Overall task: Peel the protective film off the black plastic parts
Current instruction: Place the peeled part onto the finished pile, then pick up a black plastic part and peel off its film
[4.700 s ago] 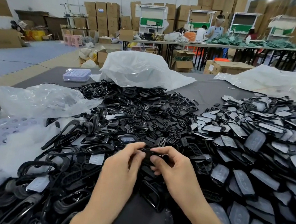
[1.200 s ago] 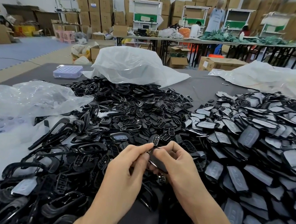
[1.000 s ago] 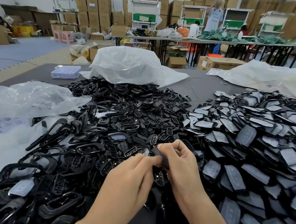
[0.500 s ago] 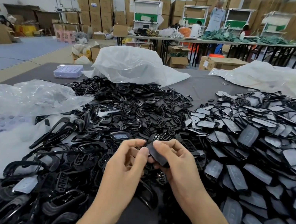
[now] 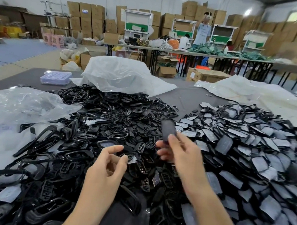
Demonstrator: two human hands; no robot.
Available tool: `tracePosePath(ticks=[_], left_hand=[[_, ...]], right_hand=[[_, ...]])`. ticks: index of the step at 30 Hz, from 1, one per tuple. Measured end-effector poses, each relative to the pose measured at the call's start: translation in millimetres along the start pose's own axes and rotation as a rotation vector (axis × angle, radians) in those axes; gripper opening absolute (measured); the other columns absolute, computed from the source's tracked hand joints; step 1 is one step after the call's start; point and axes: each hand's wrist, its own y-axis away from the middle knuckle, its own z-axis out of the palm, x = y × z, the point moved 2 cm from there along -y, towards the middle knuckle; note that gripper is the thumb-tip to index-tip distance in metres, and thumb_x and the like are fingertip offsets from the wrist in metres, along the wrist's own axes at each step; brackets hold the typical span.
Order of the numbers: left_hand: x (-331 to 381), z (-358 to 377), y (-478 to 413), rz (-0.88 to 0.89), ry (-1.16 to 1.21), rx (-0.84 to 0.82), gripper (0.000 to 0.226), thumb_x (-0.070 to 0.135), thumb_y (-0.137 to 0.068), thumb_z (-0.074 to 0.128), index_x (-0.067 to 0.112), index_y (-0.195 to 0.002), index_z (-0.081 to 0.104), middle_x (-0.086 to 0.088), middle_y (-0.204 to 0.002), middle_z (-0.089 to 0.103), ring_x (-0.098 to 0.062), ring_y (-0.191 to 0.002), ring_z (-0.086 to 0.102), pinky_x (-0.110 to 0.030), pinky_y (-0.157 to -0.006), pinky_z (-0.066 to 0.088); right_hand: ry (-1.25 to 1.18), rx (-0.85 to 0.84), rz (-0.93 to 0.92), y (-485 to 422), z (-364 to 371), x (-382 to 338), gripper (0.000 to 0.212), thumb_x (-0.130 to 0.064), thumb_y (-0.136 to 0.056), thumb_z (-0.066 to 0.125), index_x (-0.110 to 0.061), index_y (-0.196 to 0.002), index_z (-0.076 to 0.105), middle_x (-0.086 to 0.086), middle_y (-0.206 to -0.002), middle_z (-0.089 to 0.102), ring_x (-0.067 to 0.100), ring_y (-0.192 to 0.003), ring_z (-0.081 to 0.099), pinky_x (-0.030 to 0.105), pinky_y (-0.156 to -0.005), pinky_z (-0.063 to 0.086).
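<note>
Right hand [image 5: 182, 154], centre frame, raised, fingers pinching blurred black part [image 5: 168, 129] by lower end; part sticks up above heaps. Left hand [image 5: 109, 164], lower centre, fingers loosely curled, thumb and forefinger close together; can't tell whether holding anything. Glossy black pile [image 5: 94, 123] left, film-covered pile [image 5: 250, 147] right, both on dark table [image 5: 182, 98].

Single head-worn view I'm watching: looks forward and down across the dark table [image 5: 182, 98], heaped black plastic parts [image 5: 123, 120] close under the lens. Wide angle; stacked cartons [image 5: 84, 18] along the far wall reach the top.
</note>
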Motion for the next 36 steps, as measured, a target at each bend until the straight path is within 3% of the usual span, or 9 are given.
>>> tracePosePath(ticks=[3, 6, 10, 13, 18, 22, 27, 32, 36], left_hand=[[-1, 4, 7, 0.104, -0.245, -0.086, 0.023, 0.042, -0.094, 0.057, 0.038, -0.116, 0.054, 0.018, -0.088, 0.060, -0.002, -0.081, 0.055, -0.012, -0.069, 0.042], [-5, 7, 13, 0.267, -0.583, -0.150, 0.053, 0.051, -0.092, 0.048, 0.033, -0.141, 0.040, 0.022, -0.115, 0.050, -0.002, -0.111, 0.045, -0.024, -0.096, 0.042], [-20, 9, 11, 0.253, -0.888, -0.154, 0.067, 0.054, -0.094, 0.048, 0.026, -0.153, 0.032, 0.002, -0.144, 0.043, -0.021, -0.139, 0.036, -0.039, -0.117, 0.031], [-30, 5, 0, 0.210, -0.965, -0.090, 0.068, 0.052, -0.094, 0.053, 0.019, -0.151, 0.038, -0.011, -0.149, 0.043, -0.031, -0.142, 0.036, -0.047, -0.119, 0.029], [-40, -2, -40, 0.126, -1.143, -0.127, 0.075, 0.060, -0.097, 0.039, 0.026, -0.158, 0.013, -0.012, -0.165, 0.013, -0.032, -0.151, 0.014, -0.044, -0.122, 0.014], [-37, -4, -79, 0.099, -1.194, -0.255, 0.067, 0.052, -0.097, 0.048, 0.028, -0.154, 0.023, -0.007, -0.158, 0.032, -0.028, -0.145, 0.031, -0.043, -0.118, 0.025], [-25, -8, -90, 0.217, -1.198, -0.187, 0.035, 0.032, -0.099, 0.053, 0.024, -0.133, 0.053, 0.001, -0.122, 0.061, -0.024, -0.114, 0.057, -0.037, -0.093, 0.045], [-5, -18, -69, 0.186, -0.634, -0.061, 0.003, 0.034, -0.094, 0.062, 0.032, -0.097, 0.063, 0.013, -0.084, 0.070, -0.007, -0.078, 0.066, -0.028, -0.069, 0.051], [6, -2, -36, 0.172, -0.339, -0.185, 0.018, 0.022, -0.089, 0.069, 0.039, -0.087, 0.064, 0.026, -0.079, 0.068, 0.008, -0.076, 0.063, -0.005, -0.065, 0.041]], right_hand=[[-0.231, 0.344, -0.025, -37, -50, -43, 0.064, -0.027, -0.101, 0.058, -0.015, -0.156, 0.025, 0.016, -0.094, 0.075, 0.020, -0.080, 0.076, 0.022, -0.066, 0.059], [-0.232, 0.461, 0.039, -36, -58, -41, 0.093, -0.035, -0.099, 0.062, -0.015, -0.160, -0.006, 0.018, -0.104, 0.070, 0.018, -0.077, 0.077, 0.024, -0.068, 0.061], [-0.115, 0.337, 0.029, -9, -24, -3, 0.075, -0.029, -0.102, 0.056, -0.028, -0.161, 0.008, 0.008, -0.100, 0.076, 0.020, -0.075, 0.076, 0.025, -0.065, 0.060], [0.195, 0.176, -0.022, 6, 7, 27, 0.060, -0.031, -0.102, 0.054, -0.035, -0.156, 0.026, -0.013, -0.097, 0.076, 0.010, -0.085, 0.074, 0.032, -0.082, 0.060], [0.586, 0.022, -0.070, 14, 29, 56, 0.049, -0.024, -0.102, 0.053, -0.036, -0.148, 0.042, -0.025, -0.110, 0.060, -0.012, -0.094, 0.056, 0.002, -0.077, 0.042], [0.549, 0.018, -0.042, 12, 25, 58, 0.037, -0.021, -0.102, 0.052, -0.034, -0.137, 0.057, -0.021, -0.110, 0.062, -0.011, -0.097, 0.055, 0.003, -0.078, 0.042], [0.492, 0.000, -0.036, 12, 23, 59, 0.033, -0.021, -0.102, 0.052, -0.036, -0.130, 0.060, -0.019, -0.107, 0.064, -0.007, -0.092, 0.057, 0.008, -0.075, 0.045], [0.428, -0.003, -0.120, 13, 28, 55, 0.033, -0.028, -0.102, 0.055, -0.041, -0.132, 0.059, -0.021, -0.110, 0.065, -0.006, -0.097, 0.059, 0.007, -0.077, 0.045], [0.310, -0.158, -0.095, 18, 37, 52, 0.032, -0.039, -0.099, 0.060, -0.050, -0.129, 0.058, -0.023, -0.115, 0.066, -0.003, -0.102, 0.064, 0.010, -0.082, 0.049]])
